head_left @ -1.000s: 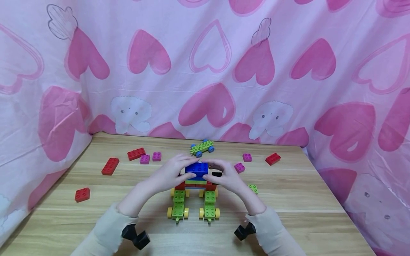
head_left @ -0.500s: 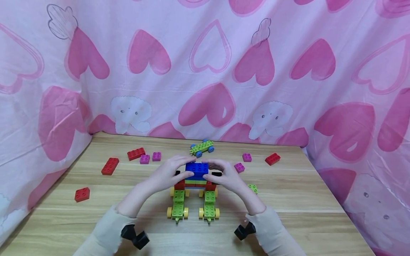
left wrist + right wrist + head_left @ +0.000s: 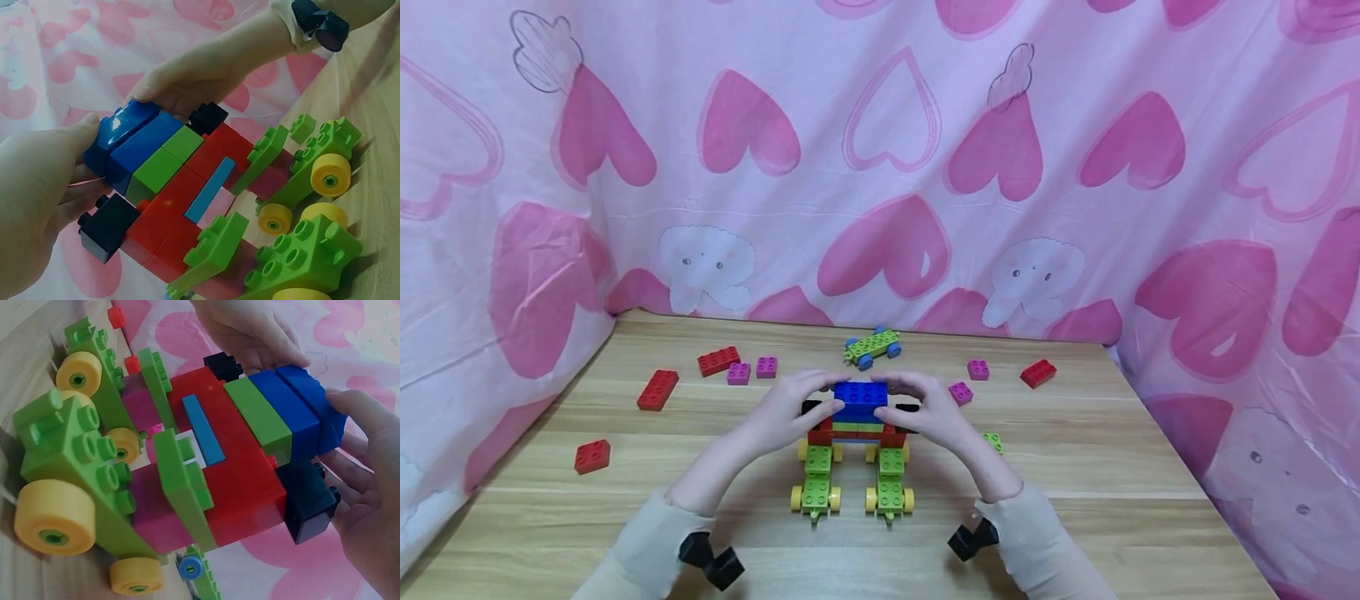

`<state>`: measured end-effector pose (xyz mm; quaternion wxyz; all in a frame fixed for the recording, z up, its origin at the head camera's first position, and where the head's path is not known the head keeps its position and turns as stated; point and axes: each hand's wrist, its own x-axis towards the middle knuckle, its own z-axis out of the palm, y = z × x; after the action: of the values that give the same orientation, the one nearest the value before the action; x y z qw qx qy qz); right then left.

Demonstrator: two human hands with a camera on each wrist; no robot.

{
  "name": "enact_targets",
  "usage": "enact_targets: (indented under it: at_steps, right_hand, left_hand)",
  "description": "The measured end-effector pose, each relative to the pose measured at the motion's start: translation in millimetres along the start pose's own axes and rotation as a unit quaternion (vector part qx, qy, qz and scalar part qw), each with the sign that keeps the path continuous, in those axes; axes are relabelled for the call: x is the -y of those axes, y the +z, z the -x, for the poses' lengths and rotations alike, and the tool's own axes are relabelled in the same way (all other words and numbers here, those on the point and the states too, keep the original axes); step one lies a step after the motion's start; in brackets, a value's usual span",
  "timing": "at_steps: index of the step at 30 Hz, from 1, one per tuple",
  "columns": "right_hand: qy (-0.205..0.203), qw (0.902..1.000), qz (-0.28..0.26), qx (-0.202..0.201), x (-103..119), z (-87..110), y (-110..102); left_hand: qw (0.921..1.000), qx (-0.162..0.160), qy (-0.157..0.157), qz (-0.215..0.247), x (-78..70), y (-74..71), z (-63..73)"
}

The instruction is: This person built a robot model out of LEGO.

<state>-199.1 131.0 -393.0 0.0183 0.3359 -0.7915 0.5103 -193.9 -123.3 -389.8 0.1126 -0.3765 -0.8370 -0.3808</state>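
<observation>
A toy brick model stands on two lime-green wheeled bases [image 3: 817, 493] with yellow wheels. Its body has red bricks [image 3: 169, 201], a light-green layer [image 3: 156, 167] and two stacked blue layers. The upper blue brick [image 3: 861, 393] is pinched at its left end by my left hand [image 3: 784, 414] and at its right end by my right hand [image 3: 931, 410]. Both thumbs lie on its near side; the other fingers go behind it and are partly hidden. Black bricks [image 3: 109, 228] jut from either side of the body, beneath my hands.
Red bricks [image 3: 658, 390] and magenta bricks [image 3: 739, 373] lie at the back left; more magenta bricks [image 3: 960, 393] and a red brick [image 3: 1039, 373] lie right. A green car base [image 3: 872, 348] with blue wheels stands behind. A green brick [image 3: 992, 442] lies beside the right forearm.
My left hand has shifted slightly left, its thumb now nearer the blue brick's end, and the left black brick shows more. The right hand and the model have hardly moved.
</observation>
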Motion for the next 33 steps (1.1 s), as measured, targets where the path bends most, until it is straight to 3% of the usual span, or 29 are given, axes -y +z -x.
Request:
enact_targets:
  at_steps: [9,17,33]
  right_hand:
    - [-0.036,0.9986,0.038,-0.003,5.5,-6.0,1.6]
    - [-0.02,0.9991,0.036,-0.007,5.3,-5.5,0.9]
    - [0.01,0.9999,0.006,-0.005,8.4,-4.4,3.8]
  left_hand:
    - [0.9991,-0.037,0.018,-0.003,0.4,8.1,1.7]
    - [0.9981,-0.058,-0.001,0.021,0.2,13.7,4.5]
    - [0.9952,-0.096,0.004,0.02,3.8,21.7,8.4]
